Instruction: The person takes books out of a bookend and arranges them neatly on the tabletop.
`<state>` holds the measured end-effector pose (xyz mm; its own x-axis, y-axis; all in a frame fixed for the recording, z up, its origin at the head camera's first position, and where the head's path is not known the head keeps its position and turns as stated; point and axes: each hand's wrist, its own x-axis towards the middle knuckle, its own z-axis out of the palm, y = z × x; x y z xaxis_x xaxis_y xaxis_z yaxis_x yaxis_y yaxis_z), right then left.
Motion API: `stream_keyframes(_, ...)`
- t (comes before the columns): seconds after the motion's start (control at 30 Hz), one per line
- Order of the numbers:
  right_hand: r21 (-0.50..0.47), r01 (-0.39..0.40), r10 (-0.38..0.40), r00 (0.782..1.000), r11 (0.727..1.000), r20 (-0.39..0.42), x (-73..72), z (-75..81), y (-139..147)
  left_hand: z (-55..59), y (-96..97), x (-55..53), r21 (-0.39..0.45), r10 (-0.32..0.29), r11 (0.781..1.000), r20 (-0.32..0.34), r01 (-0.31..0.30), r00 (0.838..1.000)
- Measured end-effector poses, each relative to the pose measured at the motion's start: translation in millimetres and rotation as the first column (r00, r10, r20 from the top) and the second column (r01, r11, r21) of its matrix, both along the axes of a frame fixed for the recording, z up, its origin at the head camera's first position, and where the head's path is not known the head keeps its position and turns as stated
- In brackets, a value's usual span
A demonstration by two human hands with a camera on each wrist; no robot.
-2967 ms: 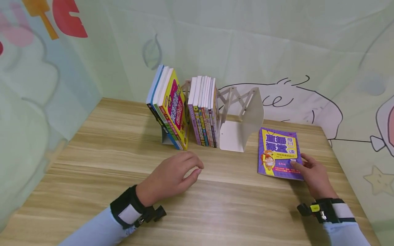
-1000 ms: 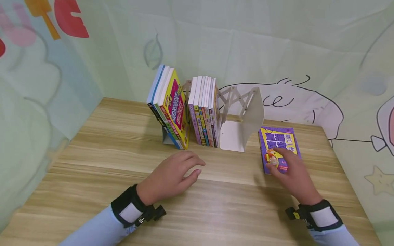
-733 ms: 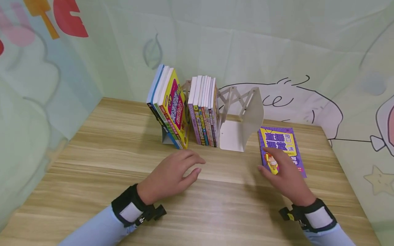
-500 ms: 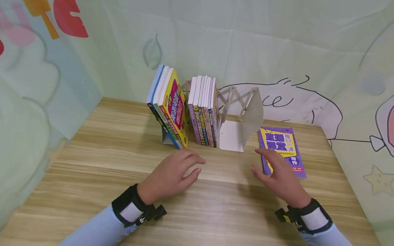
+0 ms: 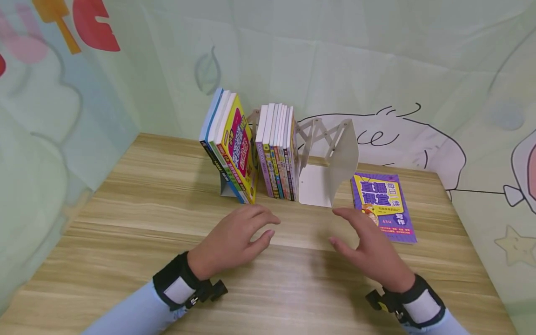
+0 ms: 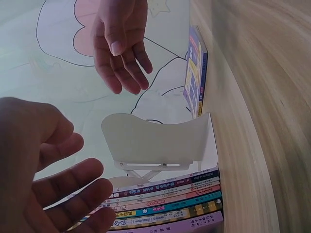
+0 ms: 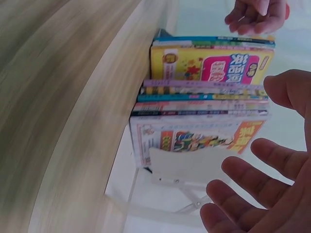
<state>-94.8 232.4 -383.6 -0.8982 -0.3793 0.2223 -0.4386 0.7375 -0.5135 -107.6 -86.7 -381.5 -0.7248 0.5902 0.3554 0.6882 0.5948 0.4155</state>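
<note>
My right hand [image 5: 372,249] hovers over the table just left of a purple and yellow paperback book [image 5: 387,207], holding nothing, its fingers relaxed and spread from the thumb. That book lies flat, cover up, partly behind the hand. My left hand [image 5: 234,239] is held loosely in front of the upright books, and it too is free of any object. Behind it, large books [image 5: 230,149] lean to the left in a cream folding metal bookend [image 5: 343,158]. A row of thinner books [image 5: 276,153] stands in its middle section. The right wrist view shows their spines [image 7: 204,97].
The wooden table [image 5: 272,288] backs onto a pale printed cloth wall [image 5: 293,60]. The bookend's right section, with a white base plate [image 5: 315,186], sits between the thin books and the flat book. Each wrist carries a black strap [image 5: 176,281] with a small camera.
Three seconds ago my right hand touched the purple book's lower right corner. It has since let go and moved left across the book to its left side. The left hand has barely moved.
</note>
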Motion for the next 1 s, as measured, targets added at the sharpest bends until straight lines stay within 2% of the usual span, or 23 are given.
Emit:
stream_keyframes(0.23, 0.015, -0.037, 0.038, 0.998, 0.999, -0.059, 6.6, 1.8, -5.6, 0.1, 1.1, 0.4, 0.007, -0.002, 1.0, -0.014, 0.002, 1.0)
stream_keyframes(0.67, 0.031, -0.025, 0.026, 1.0, 0.999, -0.008, 9.5, 1.0, -5.5, 0.5, 3.4, 0.0, 0.021, 0.01, 1.0, -0.014, -0.009, 1.0)
stream_keyframes(0.87, 0.028, -0.032, 0.033, 0.999, 0.999, -0.035, 8.0, -2.6, -4.2, 2.8, 5.5, -4.8, 0.008, 0.055, 0.998, -0.026, -0.055, 0.998)
stream_keyframes(1.0, 0.03, -0.022, 0.022, 1.0, 0.999, -0.018, 6.5, -4.7, -2.5, 2.3, 5.8, -8.3, 0.021, 0.047, 0.999, -0.051, -0.046, 0.998)
